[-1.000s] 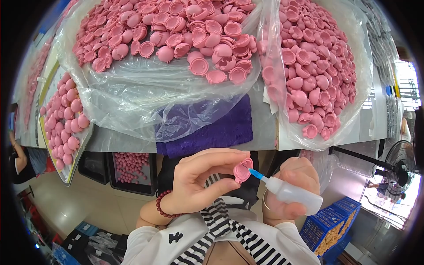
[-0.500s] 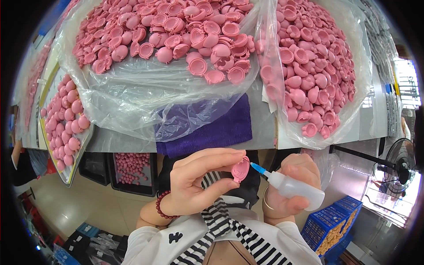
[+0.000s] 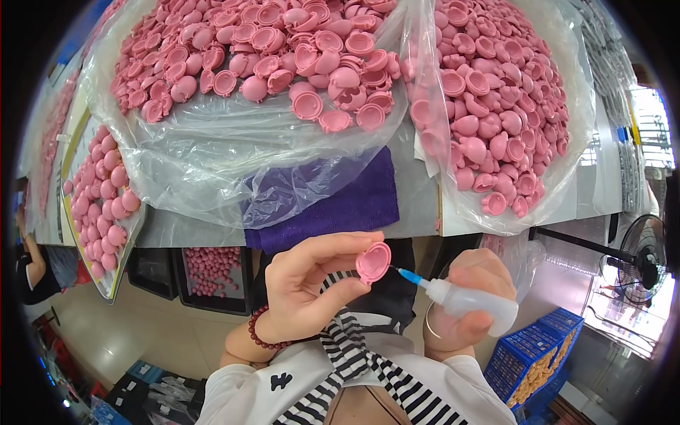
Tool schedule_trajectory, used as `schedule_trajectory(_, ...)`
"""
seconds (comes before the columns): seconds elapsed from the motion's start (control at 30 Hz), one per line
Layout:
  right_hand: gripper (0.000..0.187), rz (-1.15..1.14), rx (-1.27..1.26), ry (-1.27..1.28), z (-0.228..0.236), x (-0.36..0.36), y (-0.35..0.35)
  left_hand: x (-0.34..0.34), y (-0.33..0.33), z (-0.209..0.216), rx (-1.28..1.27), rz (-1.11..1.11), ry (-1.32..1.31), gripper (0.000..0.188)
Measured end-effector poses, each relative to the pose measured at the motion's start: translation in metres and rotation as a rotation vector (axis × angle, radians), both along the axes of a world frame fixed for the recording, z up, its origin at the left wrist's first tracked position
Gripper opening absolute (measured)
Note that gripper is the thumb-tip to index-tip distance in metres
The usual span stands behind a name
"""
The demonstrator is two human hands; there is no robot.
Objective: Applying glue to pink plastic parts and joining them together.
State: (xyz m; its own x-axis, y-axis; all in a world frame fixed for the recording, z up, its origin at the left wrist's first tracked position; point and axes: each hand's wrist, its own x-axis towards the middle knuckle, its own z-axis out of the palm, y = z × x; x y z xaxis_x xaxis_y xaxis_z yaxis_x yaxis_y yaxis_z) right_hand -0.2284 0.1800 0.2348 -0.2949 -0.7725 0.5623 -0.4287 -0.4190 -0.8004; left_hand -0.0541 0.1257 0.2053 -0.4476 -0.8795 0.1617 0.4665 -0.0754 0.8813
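Note:
Between the thumb and fingers of my left hand (image 3: 312, 283) is a pink plastic half-shell (image 3: 373, 263), its hollow side in view. A translucent white squeeze bottle (image 3: 471, 303) with a blue needle tip (image 3: 411, 277) lies in the grip of my right hand (image 3: 478, 290). The thin needle points left at the shell's right rim; whether it touches cannot be made out. Both hands are held in front of the table's near edge, close to a folded purple cloth (image 3: 340, 205).
A clear plastic bag (image 3: 191, 170) under many pink half-shells (image 3: 269, 42) covers the table's middle. Another heap of pink parts (image 3: 496, 106) lies right. Rounded pink pieces (image 3: 103, 205) fill a tray at left. Below are a black bin (image 3: 212, 301), blue crates (image 3: 531, 361) and a fan (image 3: 641, 255).
The half-shell has turned so its hollow faces more toward view, and my left hand has shifted slightly left. The bottle's tip has moved a little left and down.

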Motion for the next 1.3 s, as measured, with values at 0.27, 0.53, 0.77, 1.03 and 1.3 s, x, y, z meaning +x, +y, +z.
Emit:
schedule_trajectory(0.27, 0.058, -0.052, -0.247, -0.217, -0.011, -0.022, -0.001, -0.003, -0.003, 0.004, 0.503, -0.274, 0.137, 0.044)
schedule_trajectory(0.53, 0.040, -0.816, -0.019, -0.015, -0.007, -0.205, -0.002, -0.006, -0.004, 0.002, 0.575, -0.326, 0.281, 0.042)
schedule_trajectory(0.77, 0.043, -0.915, 0.052, 0.155, -0.050, -0.299, 0.006, -0.008, -0.002, -0.003, 0.414, -0.302, 0.299, 0.041)
schedule_trajectory(1.03, 0.031, -0.464, 0.285, 0.786, 0.015, -0.120, 0.000, -0.005, -0.002, -0.003, 0.341, -0.241, 0.233, 0.041)
schedule_trajectory(1.3, 0.017, 0.259, 0.281, 0.314, 0.031, -0.060, -0.009, -0.003, -0.003, 0.001, 0.331, -0.277, 0.261, 0.042)
